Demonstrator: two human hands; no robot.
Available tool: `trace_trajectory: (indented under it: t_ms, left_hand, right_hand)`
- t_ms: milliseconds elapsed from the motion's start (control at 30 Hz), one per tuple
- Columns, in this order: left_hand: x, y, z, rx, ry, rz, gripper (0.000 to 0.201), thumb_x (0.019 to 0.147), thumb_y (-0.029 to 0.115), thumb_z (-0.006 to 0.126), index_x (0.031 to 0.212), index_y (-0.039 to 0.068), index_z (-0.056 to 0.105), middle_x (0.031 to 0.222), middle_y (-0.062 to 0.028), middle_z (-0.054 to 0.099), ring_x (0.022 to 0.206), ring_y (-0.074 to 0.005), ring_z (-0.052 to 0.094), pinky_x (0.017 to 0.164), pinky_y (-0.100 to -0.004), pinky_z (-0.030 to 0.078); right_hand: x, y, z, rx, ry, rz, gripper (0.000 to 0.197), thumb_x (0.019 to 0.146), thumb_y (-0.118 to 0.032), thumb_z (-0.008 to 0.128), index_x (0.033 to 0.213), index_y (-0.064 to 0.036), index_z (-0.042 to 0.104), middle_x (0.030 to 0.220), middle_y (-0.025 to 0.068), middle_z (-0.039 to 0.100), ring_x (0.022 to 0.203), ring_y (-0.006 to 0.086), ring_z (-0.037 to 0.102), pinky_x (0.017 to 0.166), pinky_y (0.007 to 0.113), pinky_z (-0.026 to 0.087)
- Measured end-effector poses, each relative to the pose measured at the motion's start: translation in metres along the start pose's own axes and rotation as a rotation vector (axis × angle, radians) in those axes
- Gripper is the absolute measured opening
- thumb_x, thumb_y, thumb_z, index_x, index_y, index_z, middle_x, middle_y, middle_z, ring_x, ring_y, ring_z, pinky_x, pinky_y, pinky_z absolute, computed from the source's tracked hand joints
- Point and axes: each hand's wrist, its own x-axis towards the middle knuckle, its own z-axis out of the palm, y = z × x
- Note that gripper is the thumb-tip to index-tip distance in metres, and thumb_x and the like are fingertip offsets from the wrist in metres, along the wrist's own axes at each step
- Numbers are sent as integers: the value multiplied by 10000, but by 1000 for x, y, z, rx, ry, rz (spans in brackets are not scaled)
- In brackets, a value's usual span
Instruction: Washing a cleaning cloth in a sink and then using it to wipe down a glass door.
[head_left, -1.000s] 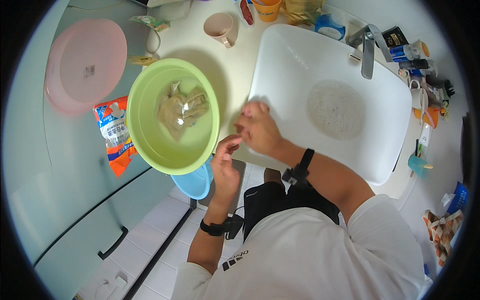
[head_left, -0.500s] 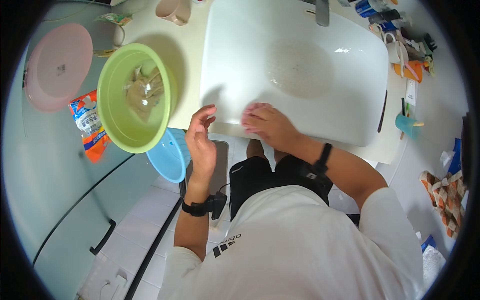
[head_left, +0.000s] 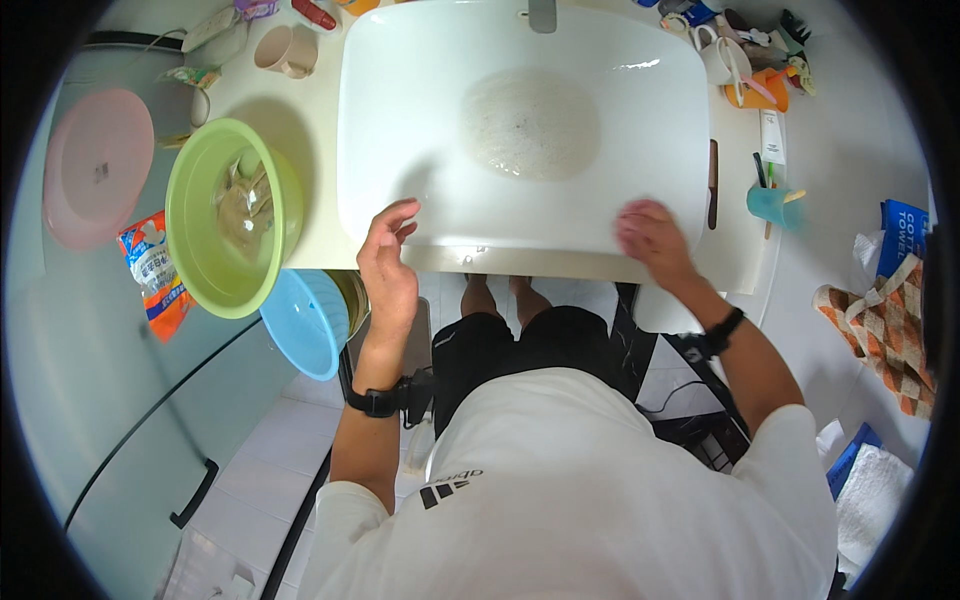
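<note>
My left hand (head_left: 388,265) hangs, fingers loosely parted, at the front-left edge of the white sink (head_left: 640,130); my right hand (head_left: 655,240) blurs near its front right, so I can't tell whether it holds anything. Tan cloth (head_left: 245,215) soaks in the green basin (head_left: 286,200), left.

The sink (head_left: 640,140) fills the upper middle of the frame, with the tap (head_left: 542,14) at its far edge. On the counter (head_left: 322,185) to its left is a basin (head_left: 288,200) with a cloth (head_left: 246,212) inside. Behind this basin is a cup (head_left: 283,52), at its left a bag (head_left: 155,270), and below it a second basin (head_left: 300,325). The left hand (head_left: 389,262) and the right hand (head_left: 652,240) are near the sink's two front corners.
</note>
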Motion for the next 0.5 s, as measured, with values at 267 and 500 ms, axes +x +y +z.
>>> trace_trajectory:
  t_ms: [267,500]
  left_hand:
    - [-3,10,10,31,-12,-30,739,1037,628,372,1245,-46,593,1337,-173,588,1257,-265,561,1073,-417,442]
    - [3,8,-13,93,83,-11,757,1031,638,380,1244,-59,584,1331,-178,592,1271,-280,558,1078,-423,443]
  right_hand:
    - [141,-6,182,-343,-218,-704,177,911,-126,643,1036,-38,732,1019,116,702,1040,281,627,973,417,461]
    - [97,-19,90,-297,-415,-672,100,876,-112,634,882,-67,723,915,90,648,964,289,589,916,407,452]
